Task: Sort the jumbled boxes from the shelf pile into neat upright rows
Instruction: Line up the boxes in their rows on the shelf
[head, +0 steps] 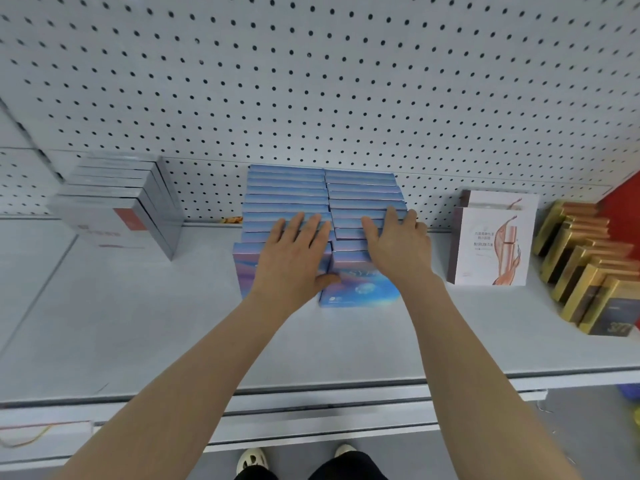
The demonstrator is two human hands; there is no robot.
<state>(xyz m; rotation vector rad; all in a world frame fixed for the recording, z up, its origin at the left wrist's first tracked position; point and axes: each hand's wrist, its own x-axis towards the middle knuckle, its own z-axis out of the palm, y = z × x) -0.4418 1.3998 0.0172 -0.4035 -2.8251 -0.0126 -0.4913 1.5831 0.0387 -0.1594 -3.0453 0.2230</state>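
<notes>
Blue boxes [287, 199] stand in two upright rows mid-shelf, backed against the pegboard [311, 81]; left row and right row [363, 192] touch side by side. Left hand [294, 254] lies flat on the left row's near boxes, fingers straight and spread, thumb down at the front box face, gripping nothing. Right hand [398, 244] lies flat on the right row's top edges, fingers slightly bent over them, nothing pinched. Boxes look like thin glossy cardboard: probably light, stiff on edges, a bit slippery, faces dentable; best pressed on top edges or squeezed from both row ends, since a row may domino. Front box of right row [360, 289] leans forward, face showing. Grey boxes [117, 209] at 9 o'clock, white boxes [491, 244] at 3 o'clock near the right row, gold boxes [585, 265] further right. Shelf [138, 323] front looks free for sliding.
</notes>
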